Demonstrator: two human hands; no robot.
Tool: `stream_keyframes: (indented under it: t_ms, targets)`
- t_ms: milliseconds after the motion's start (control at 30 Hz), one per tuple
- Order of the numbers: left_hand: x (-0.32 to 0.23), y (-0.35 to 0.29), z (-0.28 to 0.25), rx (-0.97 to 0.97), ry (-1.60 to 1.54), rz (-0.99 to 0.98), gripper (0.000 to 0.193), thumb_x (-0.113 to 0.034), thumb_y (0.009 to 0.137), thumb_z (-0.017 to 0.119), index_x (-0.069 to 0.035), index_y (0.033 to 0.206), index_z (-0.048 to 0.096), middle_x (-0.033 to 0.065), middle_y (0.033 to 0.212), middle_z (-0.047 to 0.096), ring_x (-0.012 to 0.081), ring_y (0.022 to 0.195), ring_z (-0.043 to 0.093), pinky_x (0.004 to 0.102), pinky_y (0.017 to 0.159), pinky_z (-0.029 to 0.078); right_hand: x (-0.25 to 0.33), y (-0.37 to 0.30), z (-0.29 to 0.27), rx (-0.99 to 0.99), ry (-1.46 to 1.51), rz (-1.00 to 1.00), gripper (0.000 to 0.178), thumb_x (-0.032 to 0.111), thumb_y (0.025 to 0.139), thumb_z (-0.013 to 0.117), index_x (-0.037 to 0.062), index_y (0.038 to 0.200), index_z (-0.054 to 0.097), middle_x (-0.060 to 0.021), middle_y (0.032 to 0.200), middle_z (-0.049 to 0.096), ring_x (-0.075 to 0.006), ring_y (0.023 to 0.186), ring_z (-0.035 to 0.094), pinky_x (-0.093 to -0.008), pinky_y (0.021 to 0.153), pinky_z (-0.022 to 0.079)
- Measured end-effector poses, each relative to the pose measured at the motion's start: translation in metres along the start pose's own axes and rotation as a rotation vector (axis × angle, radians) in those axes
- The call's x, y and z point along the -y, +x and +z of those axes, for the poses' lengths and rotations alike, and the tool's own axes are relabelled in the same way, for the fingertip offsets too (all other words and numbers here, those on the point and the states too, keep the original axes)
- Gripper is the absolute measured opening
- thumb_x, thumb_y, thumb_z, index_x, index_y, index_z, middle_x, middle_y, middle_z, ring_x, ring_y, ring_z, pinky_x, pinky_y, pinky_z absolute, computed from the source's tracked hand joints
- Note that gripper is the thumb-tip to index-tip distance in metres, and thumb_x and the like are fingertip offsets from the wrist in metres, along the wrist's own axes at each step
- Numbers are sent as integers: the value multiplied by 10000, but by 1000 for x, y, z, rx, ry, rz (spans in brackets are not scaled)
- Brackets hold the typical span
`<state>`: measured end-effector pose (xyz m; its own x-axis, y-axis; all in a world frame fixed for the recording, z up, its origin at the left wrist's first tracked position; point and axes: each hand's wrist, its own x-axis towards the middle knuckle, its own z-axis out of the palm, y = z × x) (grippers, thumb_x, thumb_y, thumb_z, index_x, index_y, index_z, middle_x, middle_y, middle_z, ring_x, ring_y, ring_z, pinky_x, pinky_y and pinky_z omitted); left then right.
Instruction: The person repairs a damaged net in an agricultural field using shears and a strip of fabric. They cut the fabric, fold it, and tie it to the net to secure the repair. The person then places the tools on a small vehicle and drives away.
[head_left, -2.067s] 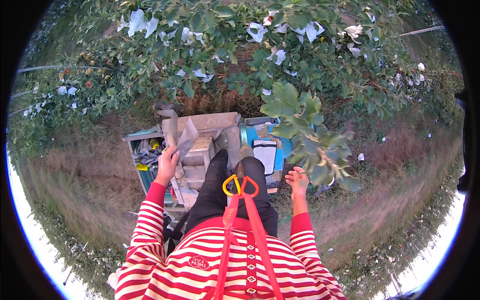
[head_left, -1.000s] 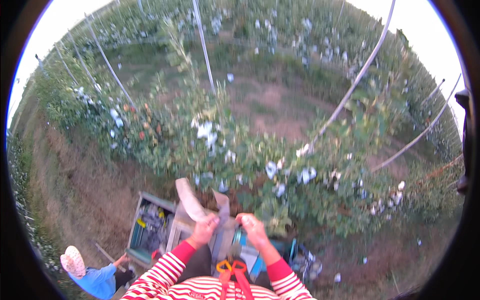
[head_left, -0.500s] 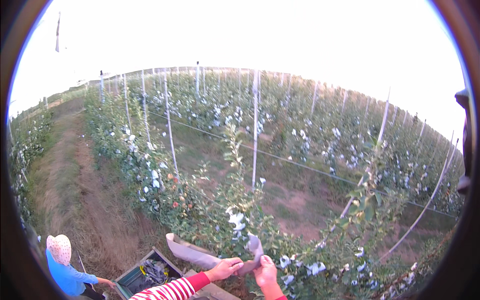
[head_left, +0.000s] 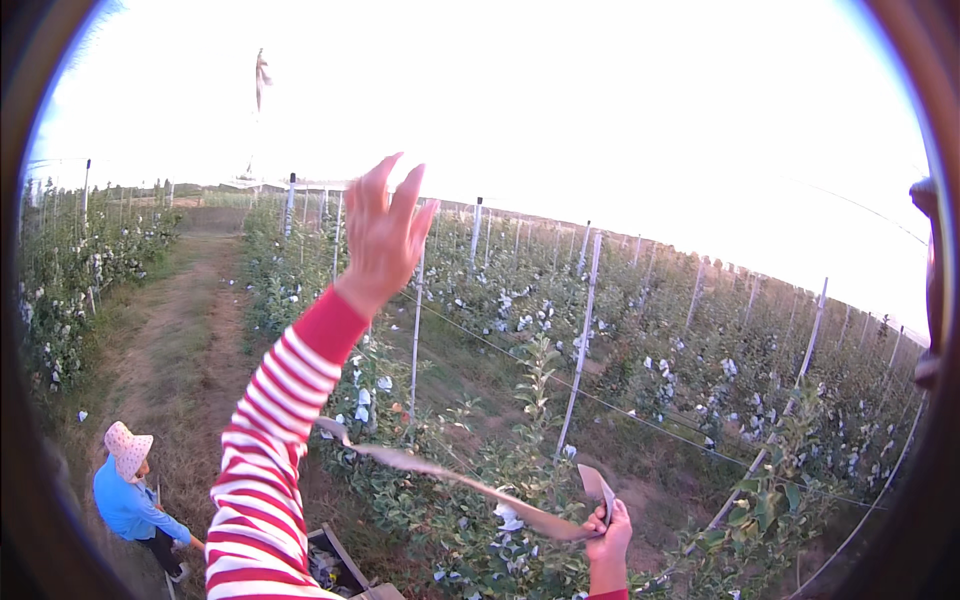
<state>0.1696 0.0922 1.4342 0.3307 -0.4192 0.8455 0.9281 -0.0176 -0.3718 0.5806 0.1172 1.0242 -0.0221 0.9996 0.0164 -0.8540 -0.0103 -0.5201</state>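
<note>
My left hand (head_left: 385,240) is raised high against the sky, fingers spread, holding nothing. Lower down, my right hand (head_left: 608,540) is closed around a long, pale grey-brown strip (head_left: 470,482), thin like film or cloth. One short end of the strip stands up above my right fist; the rest stretches left over the leafy trees toward my striped sleeve (head_left: 275,450). Its far end lies near my left forearm, well below my left hand. What the strip is made of I cannot make out.
Rows of small trees (head_left: 510,440) hung with white pieces surround me, with pale posts (head_left: 582,345) and wires between. Lower left, a person in blue (head_left: 130,505) with a light hat stands by a crate (head_left: 345,560). A grassy track (head_left: 185,330) runs away at left.
My left hand has left the strip and swung up, its fingers spreading. My right hand keeps hold and has moved right, drawing the strip along. The view has shifted too.
</note>
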Motion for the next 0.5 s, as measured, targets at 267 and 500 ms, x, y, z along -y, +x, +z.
stream_keyframes:
  t_ms: [267,500]
  targets:
    - [18,158,31,124,247,236,290,-209,831,697,-91,1089,635,54,1076,607,218,1044,575,406,943,456,44,18,186,338,-173,-179,92,162,994,447,88,957,487,-29,662,466,-119,481,426,-288,446,444]
    - [56,184,-10,140,4,191,100,-192,859,668,-96,883,657,-25,771,576,156,662,586,302,612,518,91,-1,337,585,-416,-380,129,138,1014,406,41,995,490,-77,746,582,-106,481,547,-191,316,332]
